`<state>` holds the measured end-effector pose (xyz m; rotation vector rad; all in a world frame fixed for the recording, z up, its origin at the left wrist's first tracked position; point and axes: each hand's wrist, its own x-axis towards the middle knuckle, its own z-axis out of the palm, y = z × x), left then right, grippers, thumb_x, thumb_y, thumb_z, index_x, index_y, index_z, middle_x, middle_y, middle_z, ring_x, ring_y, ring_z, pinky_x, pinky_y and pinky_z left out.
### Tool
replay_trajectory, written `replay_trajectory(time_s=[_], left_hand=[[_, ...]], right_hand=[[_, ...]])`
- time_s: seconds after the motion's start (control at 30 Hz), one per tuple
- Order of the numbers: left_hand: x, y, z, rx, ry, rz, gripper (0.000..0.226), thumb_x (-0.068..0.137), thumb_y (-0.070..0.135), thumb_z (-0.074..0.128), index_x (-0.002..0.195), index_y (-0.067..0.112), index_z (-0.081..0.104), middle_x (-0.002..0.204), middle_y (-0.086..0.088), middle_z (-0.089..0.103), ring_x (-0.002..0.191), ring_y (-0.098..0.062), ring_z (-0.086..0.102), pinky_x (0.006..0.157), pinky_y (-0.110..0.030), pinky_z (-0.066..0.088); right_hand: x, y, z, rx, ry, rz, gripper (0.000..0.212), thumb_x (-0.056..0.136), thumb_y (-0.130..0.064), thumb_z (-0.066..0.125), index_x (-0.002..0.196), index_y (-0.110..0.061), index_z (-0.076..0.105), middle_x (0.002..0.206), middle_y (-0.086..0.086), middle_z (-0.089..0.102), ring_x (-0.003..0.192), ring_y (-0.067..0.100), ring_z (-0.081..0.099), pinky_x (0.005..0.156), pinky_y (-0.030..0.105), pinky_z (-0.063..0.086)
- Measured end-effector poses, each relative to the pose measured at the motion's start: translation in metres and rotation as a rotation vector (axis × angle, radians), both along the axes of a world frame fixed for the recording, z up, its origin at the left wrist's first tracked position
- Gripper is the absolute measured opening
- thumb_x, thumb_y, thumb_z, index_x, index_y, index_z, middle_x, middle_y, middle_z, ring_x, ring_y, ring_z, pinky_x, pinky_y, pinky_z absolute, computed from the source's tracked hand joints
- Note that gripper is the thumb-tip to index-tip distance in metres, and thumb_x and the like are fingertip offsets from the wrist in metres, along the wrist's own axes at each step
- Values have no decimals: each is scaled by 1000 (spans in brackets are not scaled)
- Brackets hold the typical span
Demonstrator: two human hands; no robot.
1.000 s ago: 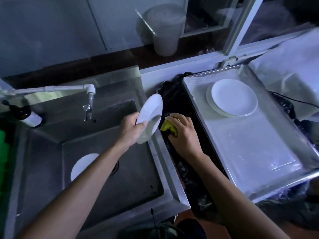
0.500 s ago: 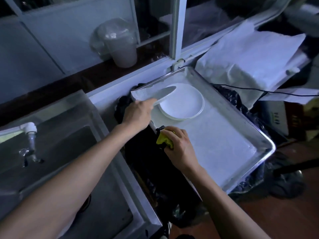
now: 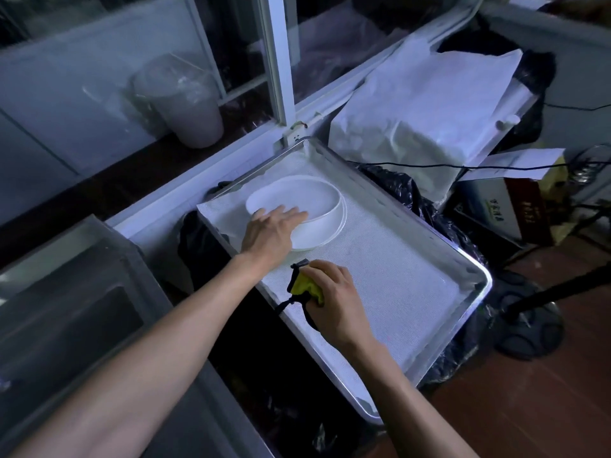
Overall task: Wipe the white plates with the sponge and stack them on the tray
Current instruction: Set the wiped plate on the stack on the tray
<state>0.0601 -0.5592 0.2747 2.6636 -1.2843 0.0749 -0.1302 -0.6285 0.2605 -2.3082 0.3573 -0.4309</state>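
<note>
By a dim window, one metal tray [image 3: 426,302] holds a stack of white plates [image 3: 317,213], count unclear. The left hand [image 3: 271,229] rests open-fingered on the top plate; the right hand [image 3: 334,302] grips one yellow sponge [image 3: 305,283] nearer.

The only print stands on a carton [image 3: 510,217] at the right, beyond the tray [image 3: 426,226]: green marks and some pale ones, perhaps Chinese characters, too small and blurred to read.

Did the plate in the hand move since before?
Yes. The plate left the sink side and now lies on the stack in the tray, under the left hand.
</note>
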Motion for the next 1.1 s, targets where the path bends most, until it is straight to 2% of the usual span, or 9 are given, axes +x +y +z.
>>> replay_trajectory(time_s=[0.3, 0.47, 0.6, 0.7, 0.8, 0.93, 0.97, 1.03, 1.1], left_hand=[[-4, -10, -30, 280, -42, -121, 70, 96, 2, 44, 159, 27, 23, 165, -1, 26, 152, -29, 20, 117, -52, 24], [-7, -8, -38, 351, 8, -149, 73, 98, 2, 49, 160, 24, 17, 168, -5, 16, 154, -34, 11, 120, -57, 17], [-10, -9, -38, 356, 49, -134, 67, 100, 9, 47, 160, 24, 20, 168, -4, 16, 155, -32, 8, 122, -57, 17], [-14, -6, -35, 347, 32, -118, 56, 104, 17, 43, 158, 24, 29, 166, -2, 24, 154, -28, 14, 121, -54, 22], [-20, 8, -33, 295, 18, -113, 50, 103, 16, 43, 152, 20, 40, 161, -3, 37, 151, -26, 26, 119, -49, 25], [-32, 38, -23, 158, 27, -129, 45, 98, 7, 47, 142, 13, 55, 147, -8, 55, 142, -30, 43, 110, -47, 37], [-36, 46, -20, 108, 28, -130, 43, 95, 3, 51, 136, 11, 61, 142, -10, 60, 136, -32, 50, 105, -49, 43], [-43, 66, -15, 36, 11, -113, 38, 87, -2, 57, 121, 10, 70, 119, -12, 71, 113, -35, 64, 92, -48, 51], [-49, 91, -12, 28, 22, -58, 29, 84, 0, 57, 106, 11, 72, 92, -10, 71, 90, -35, 66, 79, -41, 50]], right_hand=[[-5, -16, -16, 12, 30, -44, 57, 68, 2, 68, 120, -22, 68, 129, -10, 60, 103, 18, 46, 90, 19, 33], [-9, -19, -21, 20, 26, -76, 58, 69, 3, 69, 120, -23, 68, 128, -12, 60, 102, 17, 47, 89, 19, 35], [-13, -21, -25, 18, 26, -96, 58, 69, 3, 71, 121, -24, 68, 128, -12, 60, 103, 19, 48, 88, 22, 39], [-16, -21, -28, 12, 23, -104, 58, 70, 3, 70, 121, -24, 68, 128, -12, 60, 104, 19, 49, 89, 26, 42], [-18, -21, -27, -11, 13, -111, 58, 69, 3, 70, 120, -23, 69, 127, -11, 61, 105, 22, 50, 90, 29, 43], [-14, -13, -22, -7, 16, -135, 60, 67, 5, 69, 119, -24, 69, 128, -12, 60, 108, 24, 50, 94, 13, 32], [-12, -10, -20, -4, 10, -133, 61, 66, 5, 69, 119, -25, 69, 128, -12, 60, 109, 24, 50, 94, 9, 29], [-8, 1, -16, 0, 2, -116, 63, 65, 5, 69, 120, -27, 68, 128, -14, 59, 110, 23, 49, 94, 5, 27], [-2, 16, -11, -2, -4, -87, 65, 64, 5, 69, 120, -27, 68, 128, -13, 59, 110, 23, 48, 95, 4, 26]])
